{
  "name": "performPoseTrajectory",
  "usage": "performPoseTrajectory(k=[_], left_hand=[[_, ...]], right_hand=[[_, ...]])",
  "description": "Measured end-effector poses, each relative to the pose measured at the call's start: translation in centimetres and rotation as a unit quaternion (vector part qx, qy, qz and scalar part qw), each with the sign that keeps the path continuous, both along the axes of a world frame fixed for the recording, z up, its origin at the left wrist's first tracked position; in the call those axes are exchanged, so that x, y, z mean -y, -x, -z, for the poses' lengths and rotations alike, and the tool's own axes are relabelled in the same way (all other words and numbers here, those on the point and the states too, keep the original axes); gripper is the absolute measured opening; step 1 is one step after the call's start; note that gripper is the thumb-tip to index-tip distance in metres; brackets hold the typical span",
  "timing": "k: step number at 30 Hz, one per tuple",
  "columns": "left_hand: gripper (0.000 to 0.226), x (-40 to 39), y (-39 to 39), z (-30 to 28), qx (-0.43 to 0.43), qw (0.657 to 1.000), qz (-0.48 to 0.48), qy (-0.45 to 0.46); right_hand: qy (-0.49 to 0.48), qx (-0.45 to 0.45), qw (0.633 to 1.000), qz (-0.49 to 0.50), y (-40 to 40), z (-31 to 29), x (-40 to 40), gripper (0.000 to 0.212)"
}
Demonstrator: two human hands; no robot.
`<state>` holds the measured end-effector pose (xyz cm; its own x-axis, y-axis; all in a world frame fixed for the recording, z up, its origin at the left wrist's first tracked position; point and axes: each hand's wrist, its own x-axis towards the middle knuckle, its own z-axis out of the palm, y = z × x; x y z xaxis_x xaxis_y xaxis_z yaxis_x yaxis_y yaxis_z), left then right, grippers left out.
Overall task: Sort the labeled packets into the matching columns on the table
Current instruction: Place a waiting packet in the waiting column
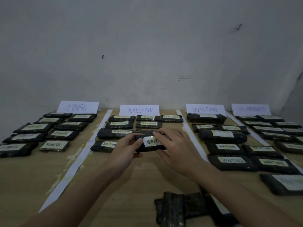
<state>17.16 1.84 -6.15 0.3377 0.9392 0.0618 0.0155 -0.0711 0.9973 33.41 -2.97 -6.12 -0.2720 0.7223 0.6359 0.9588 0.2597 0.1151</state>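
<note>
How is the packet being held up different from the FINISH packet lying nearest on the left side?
The held packet reads WAIT, its last letters covered; the FINISH packet shows its whole word. The held packet is raised over the EXCLUDED column, gripped at both ends by the left hand and right hand; the FINISH packet lies flat, untouched, in its own column. Both are dark wrapped packets with a pale label.

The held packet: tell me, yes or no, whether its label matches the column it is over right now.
No: the held packet reads WAITING, yet both hands hold it above the packets below the EXCLUDED sign.
</note>
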Motion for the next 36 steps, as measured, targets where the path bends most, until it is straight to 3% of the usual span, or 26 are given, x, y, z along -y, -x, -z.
performPoseTrajectory(k=[6, 14, 19, 22, 27, 31, 36], left_hand=[[0.02, 0.7, -2.0, -0.1, -0.019, 0.999, 0.032, -0.03], [0.015, 2.7, -6.5, -0.1, -0.087, 0.987, 0.114, -0.071], [0.016, 4.5, -9.4, 0.1, -0.156, 0.963, 0.166, -0.14], [0.031, 5.1, -10.4, 0.6, -0.206, 0.94, 0.185, -0.2], [0.038, 5.8, -10.9, 1.1, -0.245, 0.909, 0.2, -0.273], [0.038, 6.2, -11.0, 1.2, -0.247, 0.903, 0.199, -0.289], [0.035, 6.4, -10.9, 1.3, -0.247, 0.9, 0.201, -0.297]], right_hand=[[0.023, -0.007, 1.0, 0.02, -1.7, 0.2, 1.2, 0.06], [0.046, -0.053, 0.995, 0.069, -6.1, 0.7, 5.4, 0.053], [0.074, -0.11, 0.986, 0.102, -10.2, 0.7, 8.9, 0.056], [0.094, -0.16, 0.973, 0.138, -12.2, 0.5, 11.3, 0.057], [0.166, -0.162, 0.955, 0.184, -13.8, 1.0, 14.2, 0.054], [0.181, -0.198, 0.948, 0.169, -13.2, 1.3, 14.7, 0.054], [0.201, -0.168, 0.948, 0.181, -12.5, 1.0, 16.0, 0.054]])
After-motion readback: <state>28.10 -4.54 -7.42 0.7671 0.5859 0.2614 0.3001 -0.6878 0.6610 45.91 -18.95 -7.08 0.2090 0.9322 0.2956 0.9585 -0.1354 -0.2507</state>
